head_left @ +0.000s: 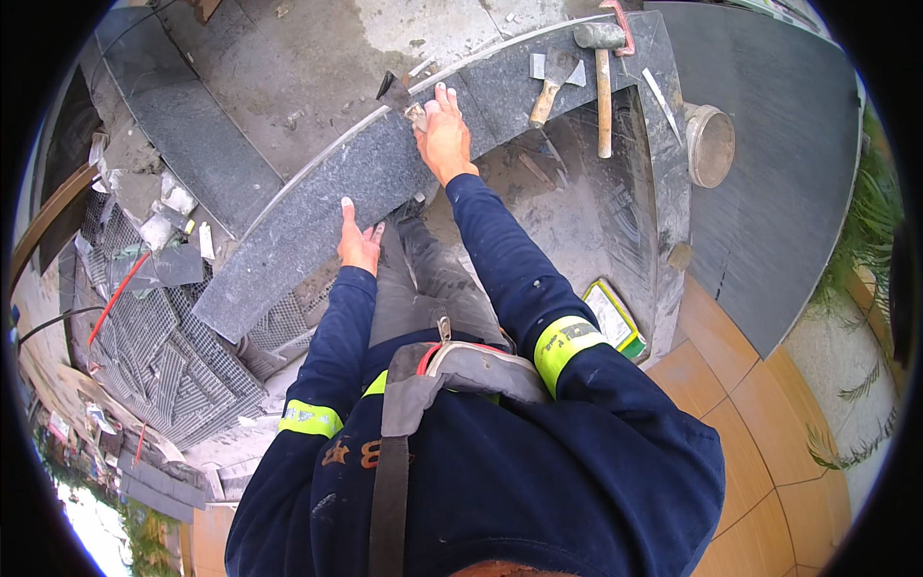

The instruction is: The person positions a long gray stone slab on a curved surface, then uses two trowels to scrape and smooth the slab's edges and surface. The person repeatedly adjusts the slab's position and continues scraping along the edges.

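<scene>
A long grey speckled stone slab [317, 197] lies in front of me, part of a curved stone ledge. My left hand [361, 242] grips its near edge, the thumb on top and the other fingers curled at the edge. Over the slab's far edge, my right hand [444, 139] is closed on a small scraper [393, 92] with a dark blade and a pale, dirty handle; the fingers partly hide it. Further right on the ledge rest a wooden-handled scraper [545, 101] with a broad blade and a mallet [602, 96] with a grey head.
A red clamp-like tool [621, 27] and a thin pale strip [662, 104] lie at the right. Beside the ledge is a dirty round bucket [710, 146]. A yellow-green box [615, 315] stands below. Stacked ribbed pieces [173, 361], rubble and a red cable [117, 296] fill the left.
</scene>
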### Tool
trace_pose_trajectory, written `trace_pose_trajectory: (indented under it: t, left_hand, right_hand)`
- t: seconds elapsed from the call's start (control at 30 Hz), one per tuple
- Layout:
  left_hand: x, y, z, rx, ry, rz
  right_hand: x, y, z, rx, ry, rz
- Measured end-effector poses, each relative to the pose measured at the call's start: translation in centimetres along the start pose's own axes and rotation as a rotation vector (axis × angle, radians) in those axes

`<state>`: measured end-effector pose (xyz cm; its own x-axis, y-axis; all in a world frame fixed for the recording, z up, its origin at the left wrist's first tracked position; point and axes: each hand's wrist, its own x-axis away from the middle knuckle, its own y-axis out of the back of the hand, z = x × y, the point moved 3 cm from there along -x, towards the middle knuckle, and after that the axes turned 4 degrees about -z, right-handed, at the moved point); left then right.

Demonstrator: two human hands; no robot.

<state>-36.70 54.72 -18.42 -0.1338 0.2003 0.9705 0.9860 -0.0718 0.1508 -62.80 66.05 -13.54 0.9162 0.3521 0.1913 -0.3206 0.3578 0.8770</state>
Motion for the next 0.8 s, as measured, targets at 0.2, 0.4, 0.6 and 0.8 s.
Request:
trace_pose_trajectory:
  t: [0.2, 0.4, 0.6, 0.8]
  left_hand:
    - [-0.2, 0.3, -0.1, 0.004, -0.001, 0.014]
    - [0.1, 0.1, -0.2, -0.027, -0.017, 0.0]
    - [0.9, -0.2, -0.2, -0.038, -0.043, -0.002]
    - [0.6, -0.1, -0.2, -0.018, -0.041, 0.01]
  right_hand:
    - [-0.1, 0.0, 0.3, -0.01, 0.006, -0.001]
    - [0.0, -0.1, 0.1, -0.021, 0.019, -0.025]
    - [0.0, -0.1, 0.1, -0.034, 0.011, -0.024]
    - [-0.1, -0.2, 0.1, -0.037, 0.011, -0.028]
